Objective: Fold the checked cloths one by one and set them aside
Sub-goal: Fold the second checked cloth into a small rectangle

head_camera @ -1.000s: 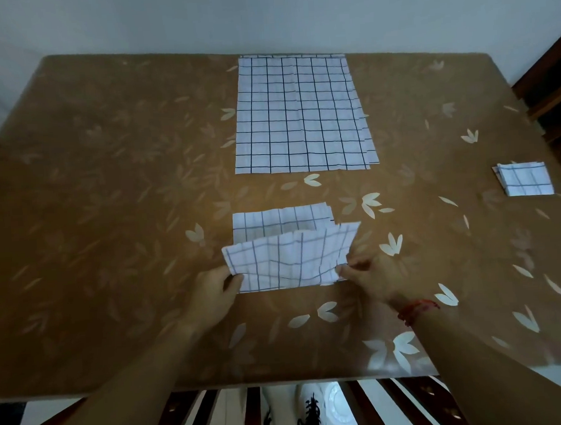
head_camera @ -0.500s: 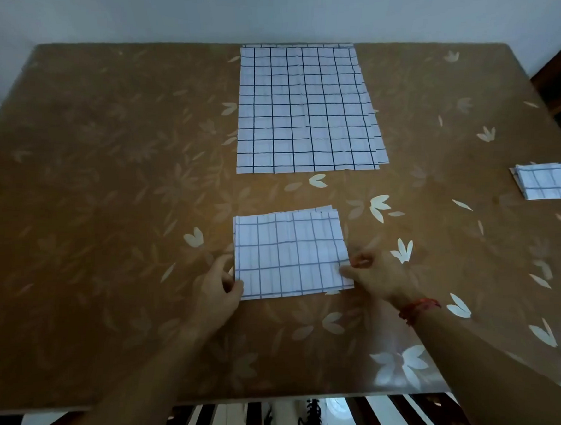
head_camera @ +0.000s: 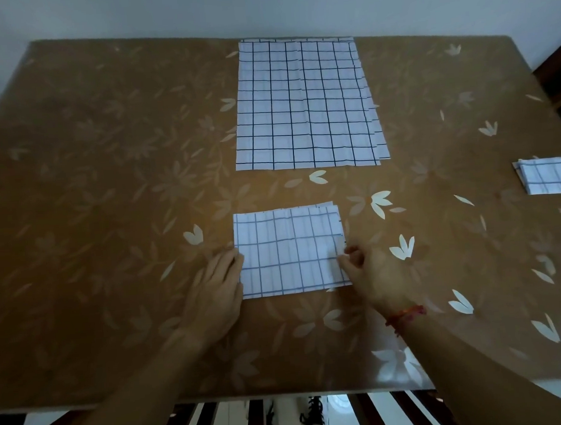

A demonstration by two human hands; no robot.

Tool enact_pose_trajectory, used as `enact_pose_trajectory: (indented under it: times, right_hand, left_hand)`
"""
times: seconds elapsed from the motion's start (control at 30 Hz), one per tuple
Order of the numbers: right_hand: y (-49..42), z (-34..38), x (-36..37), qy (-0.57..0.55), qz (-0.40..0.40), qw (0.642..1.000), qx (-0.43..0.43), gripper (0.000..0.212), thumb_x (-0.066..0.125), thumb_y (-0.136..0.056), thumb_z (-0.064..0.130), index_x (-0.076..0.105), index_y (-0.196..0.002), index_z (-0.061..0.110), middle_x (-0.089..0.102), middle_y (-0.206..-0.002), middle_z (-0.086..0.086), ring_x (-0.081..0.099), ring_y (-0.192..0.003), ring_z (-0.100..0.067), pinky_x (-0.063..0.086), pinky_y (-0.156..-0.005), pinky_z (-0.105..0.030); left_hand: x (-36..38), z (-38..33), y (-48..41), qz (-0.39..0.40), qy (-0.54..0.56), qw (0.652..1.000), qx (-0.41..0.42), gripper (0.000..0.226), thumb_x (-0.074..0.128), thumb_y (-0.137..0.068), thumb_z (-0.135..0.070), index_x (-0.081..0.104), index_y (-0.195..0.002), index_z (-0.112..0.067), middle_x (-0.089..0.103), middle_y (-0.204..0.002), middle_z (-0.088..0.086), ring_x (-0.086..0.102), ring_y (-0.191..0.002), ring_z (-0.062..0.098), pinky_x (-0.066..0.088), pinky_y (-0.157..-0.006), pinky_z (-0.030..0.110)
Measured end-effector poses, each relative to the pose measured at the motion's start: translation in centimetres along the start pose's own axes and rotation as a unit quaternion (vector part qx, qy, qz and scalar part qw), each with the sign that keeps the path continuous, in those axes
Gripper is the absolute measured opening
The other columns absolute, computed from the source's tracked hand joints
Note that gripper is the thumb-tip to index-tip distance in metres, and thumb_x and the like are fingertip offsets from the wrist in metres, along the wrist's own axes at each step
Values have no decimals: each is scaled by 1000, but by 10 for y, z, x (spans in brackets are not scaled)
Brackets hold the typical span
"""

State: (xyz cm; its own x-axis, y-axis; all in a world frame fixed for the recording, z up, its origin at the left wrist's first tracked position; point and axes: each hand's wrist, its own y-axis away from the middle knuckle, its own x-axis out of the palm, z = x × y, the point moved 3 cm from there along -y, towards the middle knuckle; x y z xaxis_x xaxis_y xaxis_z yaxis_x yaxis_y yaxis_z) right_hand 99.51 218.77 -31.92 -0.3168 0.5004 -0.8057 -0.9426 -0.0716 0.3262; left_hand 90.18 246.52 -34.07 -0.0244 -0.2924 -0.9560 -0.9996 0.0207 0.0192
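Note:
A half-folded white checked cloth (head_camera: 289, 249) lies flat on the brown table near me. My left hand (head_camera: 216, 290) rests with straight fingers against its left edge. My right hand (head_camera: 373, 272) pinches the cloth's right edge between thumb and fingers. Farther back lies a stack of unfolded checked cloths (head_camera: 305, 102), spread flat. A small folded checked cloth (head_camera: 548, 176) sits at the table's right side.
The table (head_camera: 107, 190) has a brown leaf-patterned cover under a glossy sheet. A wooden slatted chair (head_camera: 350, 415) shows below the near edge. Dark wooden furniture (head_camera: 559, 73) stands past the right edge. A pale wall runs behind.
The raised near flap of the cloth was laid down over its far half, making a flat rectangle. Both hands stayed at its side edges; the right hand shifted slightly up the right edge.

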Motion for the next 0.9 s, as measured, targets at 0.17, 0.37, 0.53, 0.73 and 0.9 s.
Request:
enact_pose_trajectory:
  times: [0.17,0.37,0.53,0.73,0.9]
  right_hand:
    - [41,48,41,102,-38,961,-255,38,51,-92,38,55,-125,18,53,-123,-3,53,-110,-20,51,-90,-36]
    - [80,79,109,207,33,899,-385,69,30,-95,51,38,-144,3,36,-151,-16,31,-142,-27,33,-113,-45]
    - [84,75,125,234,67,895,-374,75,10,-98,56,34,-146,2,31,-154,-16,26,-144,-27,31,-114,-46]
    - [81,61,119,257,70,899,-348,76,28,-97,55,24,-150,2,15,-159,-15,10,-148,-25,21,-118,-45]
    - [77,33,98,275,68,911,-301,78,25,-97,58,19,-150,1,11,-159,-16,7,-148,-26,21,-118,-46]
  left_hand:
    - [11,8,2,81,-69,993,47,58,23,-95,-33,33,-146,-7,25,-156,7,15,-146,17,30,-112,44]
    - [16,10,4,102,-88,989,57,57,18,-98,-32,28,-147,-4,22,-156,10,15,-146,21,25,-114,44]
    - [17,12,2,116,-106,986,61,58,14,-99,-33,24,-148,-3,20,-157,11,13,-146,22,23,-115,43]
    - [15,12,2,118,-120,984,49,60,15,-98,-36,24,-147,-1,20,-157,14,15,-146,23,22,-115,42]
    - [16,12,3,125,-124,983,50,63,11,-98,-39,15,-149,-4,9,-159,12,5,-147,21,13,-117,39]
